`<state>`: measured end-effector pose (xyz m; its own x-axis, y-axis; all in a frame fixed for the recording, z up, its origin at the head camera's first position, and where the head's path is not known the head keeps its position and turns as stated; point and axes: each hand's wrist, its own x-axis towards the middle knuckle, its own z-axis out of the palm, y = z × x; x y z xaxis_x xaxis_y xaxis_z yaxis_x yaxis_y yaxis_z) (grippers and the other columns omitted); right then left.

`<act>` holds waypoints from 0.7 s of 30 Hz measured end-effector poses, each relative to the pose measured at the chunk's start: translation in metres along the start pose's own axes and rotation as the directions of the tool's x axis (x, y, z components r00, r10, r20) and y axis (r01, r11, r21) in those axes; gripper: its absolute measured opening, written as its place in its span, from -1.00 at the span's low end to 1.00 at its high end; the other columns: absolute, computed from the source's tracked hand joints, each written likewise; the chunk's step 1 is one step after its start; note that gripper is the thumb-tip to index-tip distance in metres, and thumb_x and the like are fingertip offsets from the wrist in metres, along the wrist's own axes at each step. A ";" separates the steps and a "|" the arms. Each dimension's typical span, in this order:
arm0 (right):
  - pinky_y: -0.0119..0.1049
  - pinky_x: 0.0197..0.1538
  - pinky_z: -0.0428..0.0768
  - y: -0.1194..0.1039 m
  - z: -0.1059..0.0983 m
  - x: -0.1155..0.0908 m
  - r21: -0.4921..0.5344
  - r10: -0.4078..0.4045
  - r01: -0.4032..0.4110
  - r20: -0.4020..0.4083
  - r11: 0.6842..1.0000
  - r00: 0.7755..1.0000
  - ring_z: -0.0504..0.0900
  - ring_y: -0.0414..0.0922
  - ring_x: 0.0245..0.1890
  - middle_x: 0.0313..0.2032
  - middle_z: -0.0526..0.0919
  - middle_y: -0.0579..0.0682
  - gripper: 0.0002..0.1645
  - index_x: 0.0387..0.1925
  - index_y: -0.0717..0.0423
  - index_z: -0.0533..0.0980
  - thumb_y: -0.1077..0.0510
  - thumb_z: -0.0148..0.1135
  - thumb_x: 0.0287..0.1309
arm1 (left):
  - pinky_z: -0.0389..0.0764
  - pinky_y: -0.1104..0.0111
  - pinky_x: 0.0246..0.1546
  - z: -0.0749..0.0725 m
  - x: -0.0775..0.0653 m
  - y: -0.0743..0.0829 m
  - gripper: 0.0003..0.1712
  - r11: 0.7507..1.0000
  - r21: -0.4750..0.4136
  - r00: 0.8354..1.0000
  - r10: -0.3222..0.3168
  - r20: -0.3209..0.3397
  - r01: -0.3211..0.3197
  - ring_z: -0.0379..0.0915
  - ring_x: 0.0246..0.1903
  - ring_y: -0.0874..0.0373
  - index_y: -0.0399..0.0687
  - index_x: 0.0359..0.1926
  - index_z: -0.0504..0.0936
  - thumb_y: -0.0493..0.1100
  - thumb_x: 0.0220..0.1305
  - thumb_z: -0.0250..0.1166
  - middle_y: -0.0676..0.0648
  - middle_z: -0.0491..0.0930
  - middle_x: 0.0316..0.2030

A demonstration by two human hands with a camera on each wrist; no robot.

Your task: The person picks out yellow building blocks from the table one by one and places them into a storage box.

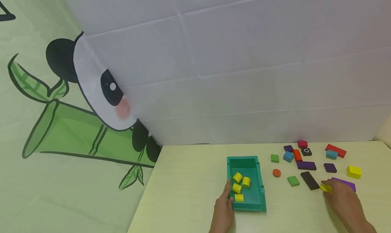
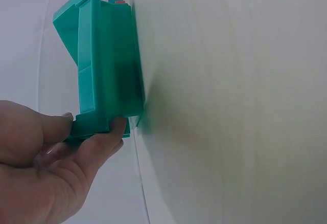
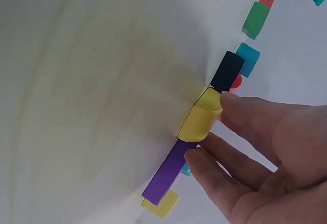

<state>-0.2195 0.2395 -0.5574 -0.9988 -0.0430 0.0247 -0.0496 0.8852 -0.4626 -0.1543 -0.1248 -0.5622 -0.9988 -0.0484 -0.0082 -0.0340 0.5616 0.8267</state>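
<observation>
A teal plastic bin (image 1: 262, 200) stands on the table with several yellow cylinder blocks (image 1: 246, 182) inside. My left hand (image 1: 224, 209) grips its near left side, thumb and fingers on opposite sides of the wall's rim, as the left wrist view shows. Over on the right, my right hand (image 1: 343, 195) pinches a yellow block (image 3: 200, 119) with a curved side, close over the table, between thumb and fingertips. A black block (image 1: 310, 180) lies just left of it. The purple block (image 1: 348, 183) beside it is partly hidden behind the hand.
Several loose blocks spread over the table's right half, among them a yellow block (image 1: 354, 172), a green square (image 1: 293, 181), an orange disc (image 1: 276, 173) and a red bar (image 1: 336, 150). A white cloth (image 1: 244, 73) hangs behind the table, and a panda-print cloth (image 1: 76, 192) hangs at left.
</observation>
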 end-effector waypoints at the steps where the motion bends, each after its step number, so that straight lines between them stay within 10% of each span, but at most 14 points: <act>1: 0.34 -0.16 0.44 0.000 0.000 0.000 0.000 -0.005 0.005 0.006 1.000 1.000 0.40 0.37 -0.20 -0.22 0.50 0.44 -0.66 -0.27 0.37 0.54 0.40 0.35 -0.23 | 0.23 0.21 0.22 0.000 0.000 0.000 -0.27 1.000 -0.001 1.000 -0.001 -0.001 0.001 0.00 0.20 0.23 0.33 0.37 -0.02 -0.32 0.32 0.03 0.14 0.07 0.29; 21: 0.23 -0.27 0.53 0.004 0.001 0.000 0.021 -0.021 0.020 0.039 1.000 0.999 0.48 0.28 -0.33 -0.36 0.56 0.32 -0.78 -0.37 0.34 0.53 0.46 0.28 -0.20 | 0.26 0.17 0.20 -0.002 -0.003 0.003 -0.27 1.000 -0.011 1.000 0.015 -0.007 -0.015 0.04 0.21 0.16 0.30 0.37 -0.01 -0.33 0.31 0.03 0.07 0.10 0.30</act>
<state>-0.2192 0.2424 -0.5601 -0.9968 -0.0794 -0.0002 -0.0695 0.8741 -0.4808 -0.1518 -0.1244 -0.5589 -0.9989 -0.0455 0.0081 -0.0184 0.5536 0.8326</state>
